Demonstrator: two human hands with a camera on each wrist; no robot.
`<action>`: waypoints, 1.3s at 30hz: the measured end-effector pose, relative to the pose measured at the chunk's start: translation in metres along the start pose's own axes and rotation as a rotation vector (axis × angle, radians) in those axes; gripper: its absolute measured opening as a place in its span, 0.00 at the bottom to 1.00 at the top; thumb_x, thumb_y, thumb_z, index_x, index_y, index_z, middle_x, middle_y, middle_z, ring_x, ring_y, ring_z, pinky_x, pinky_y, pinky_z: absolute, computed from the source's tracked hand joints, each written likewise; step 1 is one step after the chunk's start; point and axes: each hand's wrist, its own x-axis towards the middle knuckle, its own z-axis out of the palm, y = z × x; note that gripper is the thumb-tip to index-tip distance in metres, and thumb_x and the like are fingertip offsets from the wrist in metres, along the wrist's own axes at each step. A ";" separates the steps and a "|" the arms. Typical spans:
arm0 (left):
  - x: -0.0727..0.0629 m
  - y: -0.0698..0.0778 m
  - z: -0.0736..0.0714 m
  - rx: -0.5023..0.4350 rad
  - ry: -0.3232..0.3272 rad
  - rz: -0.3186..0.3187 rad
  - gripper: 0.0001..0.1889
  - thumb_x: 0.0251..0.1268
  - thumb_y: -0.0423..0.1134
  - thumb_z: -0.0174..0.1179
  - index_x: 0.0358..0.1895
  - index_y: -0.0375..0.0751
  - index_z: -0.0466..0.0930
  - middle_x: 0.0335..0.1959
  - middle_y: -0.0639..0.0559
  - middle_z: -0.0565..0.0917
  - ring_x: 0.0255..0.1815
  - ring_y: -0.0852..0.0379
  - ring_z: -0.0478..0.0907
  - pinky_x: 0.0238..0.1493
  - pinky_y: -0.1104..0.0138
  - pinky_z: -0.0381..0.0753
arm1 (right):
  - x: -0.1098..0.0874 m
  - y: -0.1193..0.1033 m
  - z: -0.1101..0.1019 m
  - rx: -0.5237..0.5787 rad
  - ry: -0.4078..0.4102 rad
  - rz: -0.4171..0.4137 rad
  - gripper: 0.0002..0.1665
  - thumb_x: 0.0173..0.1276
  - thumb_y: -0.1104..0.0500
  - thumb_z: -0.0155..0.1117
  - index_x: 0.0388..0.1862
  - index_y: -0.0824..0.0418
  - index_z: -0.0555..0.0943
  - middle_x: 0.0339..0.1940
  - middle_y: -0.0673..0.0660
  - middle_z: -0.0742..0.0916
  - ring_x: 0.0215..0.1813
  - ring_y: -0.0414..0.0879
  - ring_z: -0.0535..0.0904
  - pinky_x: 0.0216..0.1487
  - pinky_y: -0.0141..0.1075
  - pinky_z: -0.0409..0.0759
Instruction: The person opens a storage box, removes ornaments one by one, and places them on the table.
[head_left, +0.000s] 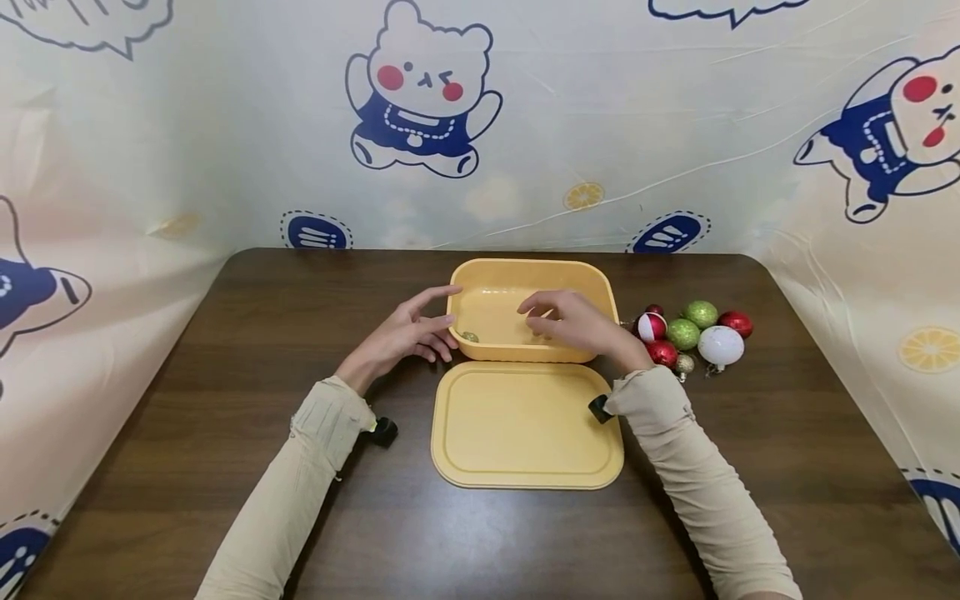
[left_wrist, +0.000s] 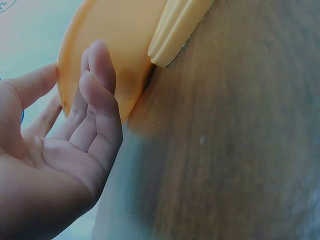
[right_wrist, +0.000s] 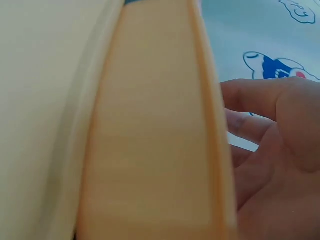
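Observation:
A yellow plastic box (head_left: pixel 525 353) stands toward the far side of the table, with a small gold glittery ball (head_left: pixel 470 337) in its near left corner. My left hand (head_left: pixel 408 333) rests at the box's left end, fingertips at the rim and side wall; in the left wrist view its fingers (left_wrist: pixel 97 90) lie loosely along the wall. Over the inside of the box is my right hand (head_left: pixel 573 323), fingers bent downward and spread from the thumb, no object showing between them. In the right wrist view, the box wall (right_wrist: pixel 150 125) hides its fingertips.
The box's yellow lid (head_left: pixel 527 427) lies flat on the table just in front of it. Right of the box sits a cluster of ornament balls: several red (head_left: pixel 662 353), two green (head_left: pixel 702 314), a white one (head_left: pixel 721 346) and a small gold one (head_left: pixel 684 364). A printed cloth (head_left: pixel 525 167) hangs behind.

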 end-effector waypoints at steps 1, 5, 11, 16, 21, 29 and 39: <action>0.000 0.000 0.000 0.000 -0.001 -0.001 0.30 0.74 0.44 0.58 0.76 0.59 0.60 0.35 0.32 0.85 0.28 0.48 0.85 0.27 0.58 0.84 | 0.002 0.000 0.002 0.004 -0.020 0.011 0.17 0.76 0.62 0.57 0.58 0.70 0.79 0.48 0.67 0.86 0.41 0.57 0.86 0.44 0.45 0.85; 0.002 0.000 0.003 -0.001 -0.003 -0.004 0.30 0.74 0.45 0.58 0.76 0.60 0.60 0.34 0.33 0.86 0.28 0.48 0.85 0.27 0.58 0.84 | 0.010 0.000 0.011 0.005 -0.089 0.052 0.18 0.77 0.60 0.56 0.60 0.67 0.78 0.49 0.64 0.87 0.46 0.54 0.86 0.49 0.44 0.83; 0.005 0.000 0.006 -0.008 -0.008 -0.016 0.29 0.73 0.46 0.59 0.75 0.61 0.62 0.34 0.33 0.86 0.27 0.48 0.85 0.26 0.59 0.84 | 0.024 -0.003 0.024 -0.012 -0.160 0.046 0.19 0.77 0.56 0.56 0.60 0.64 0.79 0.53 0.59 0.86 0.57 0.52 0.81 0.61 0.46 0.77; 0.007 0.000 0.007 0.000 -0.009 -0.018 0.29 0.74 0.45 0.59 0.74 0.61 0.62 0.35 0.32 0.85 0.27 0.48 0.85 0.26 0.59 0.84 | 0.034 -0.006 0.032 0.022 -0.184 0.029 0.19 0.77 0.56 0.56 0.61 0.63 0.78 0.55 0.56 0.85 0.57 0.50 0.81 0.63 0.46 0.76; 0.007 0.001 0.009 0.006 -0.012 -0.018 0.29 0.74 0.46 0.59 0.75 0.61 0.61 0.35 0.31 0.85 0.28 0.47 0.85 0.27 0.58 0.84 | 0.040 -0.008 0.037 0.022 -0.197 -0.003 0.17 0.77 0.57 0.57 0.60 0.60 0.81 0.57 0.54 0.85 0.54 0.48 0.81 0.58 0.43 0.78; 0.005 0.003 0.007 0.020 -0.005 -0.014 0.30 0.74 0.46 0.59 0.75 0.61 0.61 0.36 0.29 0.85 0.28 0.46 0.85 0.27 0.57 0.84 | 0.046 -0.010 0.042 0.027 -0.190 -0.025 0.10 0.75 0.61 0.60 0.49 0.57 0.86 0.50 0.52 0.87 0.52 0.46 0.82 0.56 0.40 0.78; 0.001 0.002 0.003 0.028 0.012 -0.016 0.30 0.74 0.47 0.59 0.76 0.61 0.61 0.37 0.27 0.84 0.29 0.45 0.86 0.28 0.56 0.84 | 0.052 -0.012 0.045 0.086 -0.191 0.014 0.08 0.73 0.63 0.61 0.45 0.57 0.86 0.48 0.51 0.87 0.51 0.46 0.83 0.55 0.39 0.78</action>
